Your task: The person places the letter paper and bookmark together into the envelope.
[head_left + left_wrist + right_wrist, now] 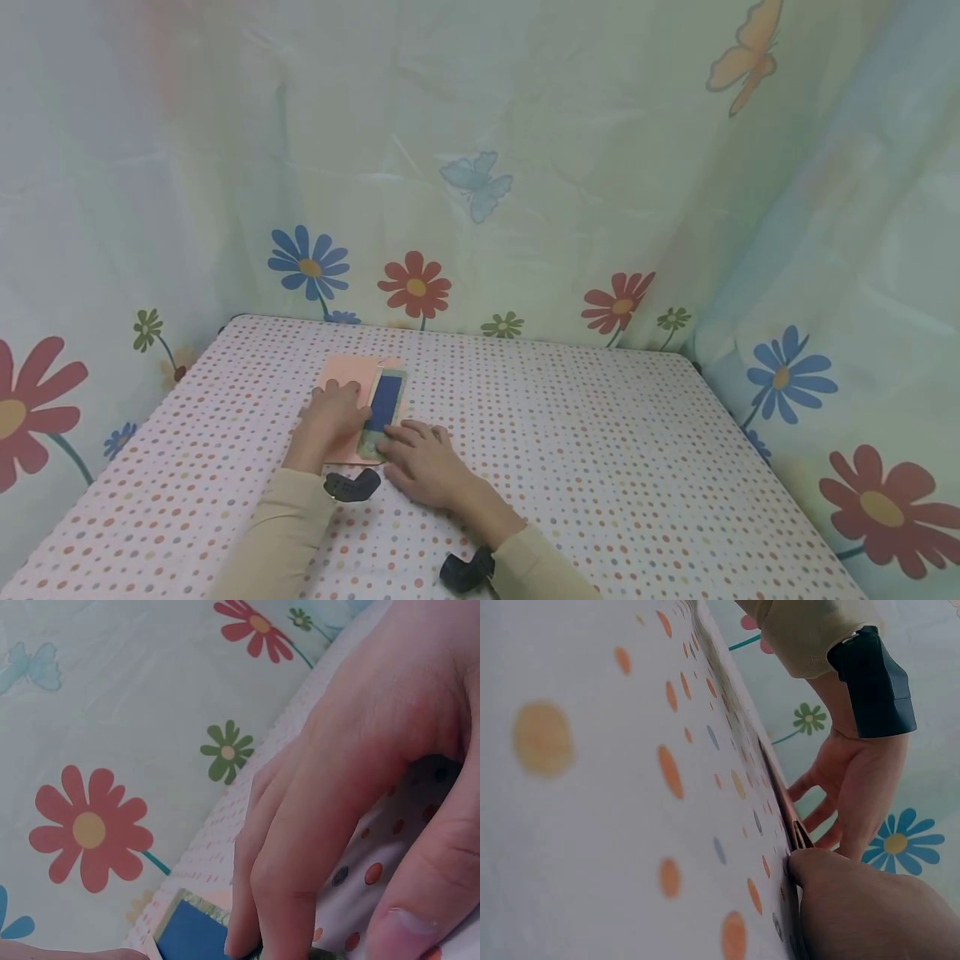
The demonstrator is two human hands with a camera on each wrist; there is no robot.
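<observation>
A flat pink booklet-like piece (349, 367) lies on the dotted tablecloth, left of the middle in the head view. Along its right part is a blue panel with a green patterned border (386, 400). My left hand (336, 414) rests on the pink surface, fingers spread and slightly bent, thumb beside the blue panel. At the lower right of the panel, my right hand (423, 460) touches the border with its fingertips. In the left wrist view that right hand (322, 795) has its thumb apart from the fingers. Fingertip contact is partly hidden in the right wrist view.
The tablecloth (570, 467), white with coloured dots, covers the table. A curtain printed with flowers and butterflies (540, 250) stands behind and at both sides. Black wrist cameras are worn on the left wrist (352, 485) and the right wrist (467, 572).
</observation>
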